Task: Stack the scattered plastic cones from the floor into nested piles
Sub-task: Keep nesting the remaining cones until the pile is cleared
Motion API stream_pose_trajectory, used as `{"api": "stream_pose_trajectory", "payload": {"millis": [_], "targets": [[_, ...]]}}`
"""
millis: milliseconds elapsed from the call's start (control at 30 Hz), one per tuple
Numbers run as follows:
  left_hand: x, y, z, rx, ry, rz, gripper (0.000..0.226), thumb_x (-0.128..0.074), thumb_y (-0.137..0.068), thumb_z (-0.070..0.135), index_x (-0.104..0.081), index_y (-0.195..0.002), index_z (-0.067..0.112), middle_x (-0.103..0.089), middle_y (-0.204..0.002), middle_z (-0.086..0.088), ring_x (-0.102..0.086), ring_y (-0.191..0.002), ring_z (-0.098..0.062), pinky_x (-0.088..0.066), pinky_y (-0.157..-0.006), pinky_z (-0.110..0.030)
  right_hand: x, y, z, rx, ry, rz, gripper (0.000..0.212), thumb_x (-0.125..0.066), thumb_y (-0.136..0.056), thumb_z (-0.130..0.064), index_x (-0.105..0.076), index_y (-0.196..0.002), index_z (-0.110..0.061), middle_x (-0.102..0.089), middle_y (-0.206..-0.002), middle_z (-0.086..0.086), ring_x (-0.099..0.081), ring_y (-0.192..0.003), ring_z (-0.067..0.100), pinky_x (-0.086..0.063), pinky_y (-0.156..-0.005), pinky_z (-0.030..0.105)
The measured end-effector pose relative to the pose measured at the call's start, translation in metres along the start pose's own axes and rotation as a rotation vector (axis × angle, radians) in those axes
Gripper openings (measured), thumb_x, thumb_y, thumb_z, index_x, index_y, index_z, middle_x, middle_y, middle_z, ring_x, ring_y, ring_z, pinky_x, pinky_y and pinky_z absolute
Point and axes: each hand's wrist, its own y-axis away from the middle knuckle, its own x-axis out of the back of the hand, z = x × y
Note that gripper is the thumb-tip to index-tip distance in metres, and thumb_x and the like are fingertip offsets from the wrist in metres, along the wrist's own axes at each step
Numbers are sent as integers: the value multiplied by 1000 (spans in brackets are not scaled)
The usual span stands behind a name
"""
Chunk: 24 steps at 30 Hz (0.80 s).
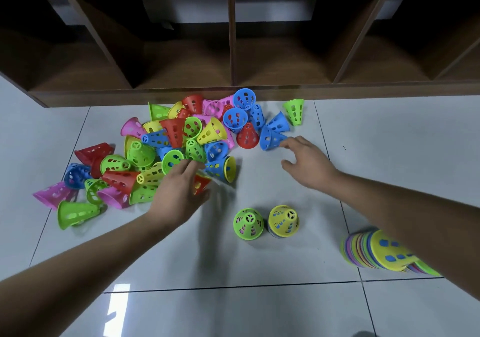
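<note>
The left hand point(179, 188) gripped a red cone point(200, 184) at the heap's near edge. The right hand point(309, 165), open and empty, hovered beside a blue cone point(271, 138) — both cones likely bound for the piles point(248, 223).

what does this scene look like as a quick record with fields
left hand: over a red cone at the near edge of the heap; blurred, grip unclear
right hand: open, fingers spread, reaching for a blue cone
upright piles: green-topped pile and yellow-topped pile, side by side
lying pile: long nested stack on its side, partly behind the right forearm
loose cones: mixed colours, heaped on the tiled floor before a wooden shelf unit
</note>
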Motion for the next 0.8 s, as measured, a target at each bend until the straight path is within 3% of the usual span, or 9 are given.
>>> {"api": "stream_pose_trajectory", "payload": {"millis": [167, 333, 433, 567, 800], "targets": [[-6, -7, -13, -36, -128, 31, 59, -86, -83, 38, -61, -131, 15, -63, -118, -7, -62, -101, -33, -53, -80, -44, -2, -37, 3, -22, 99, -51, 70, -68, -94, -21, -41, -158, -23, -47, -154, 5, -49, -138, 29, -47, -109, 42], [-11, -4, -12, -27, -207, 51, 61, -84, -81, 44, -60, -131, 20, -54, -127, -5, -54, -110, -32, -50, -85, -46, -7, -53, 0, 48, 208, -182, 91, -68, -90, -13, -23, -167, -30, -27, -170, 0, -35, -151, 30, -43, -116, 45], [-12, -1, -16, 6, -226, 61, 61, -83, -81, 48, -60, -130, 20, -55, -117, -5, -54, -103, -31, -48, -82, -45, -11, -59, -3, 77, 288, -244, 92, -68, -92, -15, -20, -168, -33, -18, -174, -2, -25, -156, 29, -39, -121, 46], [-14, 0, -23, 4, -243, 14, 62, -82, -81, 49, -59, -131, 20, -60, -113, -4, -59, -100, -31, -48, -82, -44, -13, -62, -7, 62, 361, -224, 82, -68, -92, -16, -31, -164, -28, -28, -168, 1, -35, -148, 32, -44, -114, 44], [-20, 4, -12, -176, -95, -94, 73, -86, -78, 35, -54, -143, 26, -54, -149, 6, -57, -127, -26, -49, -97, -43, -31, -38, -6, 163, 446, -256, 92, -72, -88, -23, -24, -166, -28, -49, -144, 6, -47, -130, 30, -45, -104, 41]]}}
